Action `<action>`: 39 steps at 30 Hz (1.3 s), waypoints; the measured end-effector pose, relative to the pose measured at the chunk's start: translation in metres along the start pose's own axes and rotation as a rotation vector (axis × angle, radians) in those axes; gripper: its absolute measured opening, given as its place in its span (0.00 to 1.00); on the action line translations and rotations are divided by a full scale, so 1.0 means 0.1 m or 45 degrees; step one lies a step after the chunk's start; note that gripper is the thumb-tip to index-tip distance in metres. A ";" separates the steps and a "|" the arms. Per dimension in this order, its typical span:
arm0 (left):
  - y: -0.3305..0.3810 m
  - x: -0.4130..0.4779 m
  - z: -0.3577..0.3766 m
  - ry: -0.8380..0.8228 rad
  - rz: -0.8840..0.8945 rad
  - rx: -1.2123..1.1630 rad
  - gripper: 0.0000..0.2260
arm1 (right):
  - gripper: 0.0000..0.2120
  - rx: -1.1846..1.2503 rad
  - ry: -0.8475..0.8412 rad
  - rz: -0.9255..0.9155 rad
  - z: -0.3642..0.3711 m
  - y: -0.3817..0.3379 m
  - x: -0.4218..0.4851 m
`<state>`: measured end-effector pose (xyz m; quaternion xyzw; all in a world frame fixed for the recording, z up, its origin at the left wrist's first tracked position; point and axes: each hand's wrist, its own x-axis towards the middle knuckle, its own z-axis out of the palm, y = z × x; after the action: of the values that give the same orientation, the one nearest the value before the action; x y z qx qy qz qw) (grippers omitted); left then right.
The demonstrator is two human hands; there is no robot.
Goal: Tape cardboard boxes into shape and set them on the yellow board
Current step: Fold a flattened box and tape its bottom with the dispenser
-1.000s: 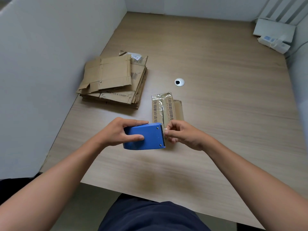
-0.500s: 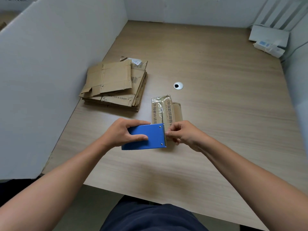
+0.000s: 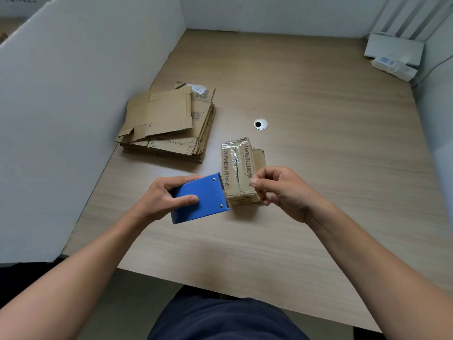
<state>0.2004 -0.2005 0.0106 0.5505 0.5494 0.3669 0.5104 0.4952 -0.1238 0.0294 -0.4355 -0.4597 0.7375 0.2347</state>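
Observation:
My left hand (image 3: 160, 197) grips a blue tape dispenser (image 3: 202, 198) with its toothed cutter pointing right. My right hand (image 3: 282, 190) is a short way right of the cutter, thumb and forefinger pinched together; clear tape between them cannot be made out. Just behind both hands a small cardboard box (image 3: 239, 168), wrapped in shiny printed tape, stands on the wooden table (image 3: 318, 143). A stack of flattened cardboard boxes (image 3: 169, 123) lies at the left beside the white partition. No yellow board is in view.
A white partition wall (image 3: 73, 106) runs along the table's left side. A round cable grommet (image 3: 260, 124) sits in the tabletop behind the small box. A white device with a cable (image 3: 394, 55) lies in the far right corner. The table's near edge is close to my body.
My right hand has pulled away to the right from the dispenser's cutter. The left hand has tilted the dispenser, its cutter end now raised.

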 end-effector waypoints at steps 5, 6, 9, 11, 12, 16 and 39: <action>-0.02 0.00 0.01 0.017 -0.036 -0.157 0.24 | 0.06 0.167 -0.015 -0.062 0.12 -0.10 -0.05; -0.03 0.01 0.02 0.014 -0.038 -0.170 0.24 | 0.06 0.201 -0.045 -0.083 0.14 -0.12 -0.06; -0.07 0.04 0.05 0.037 -0.040 -0.155 0.24 | 0.04 0.131 -0.095 -0.110 0.15 -0.16 -0.06; -0.08 0.06 0.07 0.067 -0.039 -0.110 0.23 | 0.05 0.016 -0.019 -0.117 0.08 -0.14 0.01; -0.08 0.07 0.07 0.072 -0.047 -0.068 0.22 | 0.06 -0.025 0.039 -0.108 0.04 -0.10 0.05; -0.08 0.17 0.10 0.050 -0.074 0.262 0.16 | 0.06 -0.100 0.122 -0.010 -0.05 0.13 0.15; -0.64 0.44 0.04 0.054 -0.207 0.900 0.28 | 0.08 -0.531 0.565 0.026 -0.27 0.99 0.62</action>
<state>0.1953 -0.1658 -0.0588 0.6397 0.6948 0.1238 0.3044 0.4918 -0.1111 -0.0902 -0.6296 -0.5342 0.5163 0.2274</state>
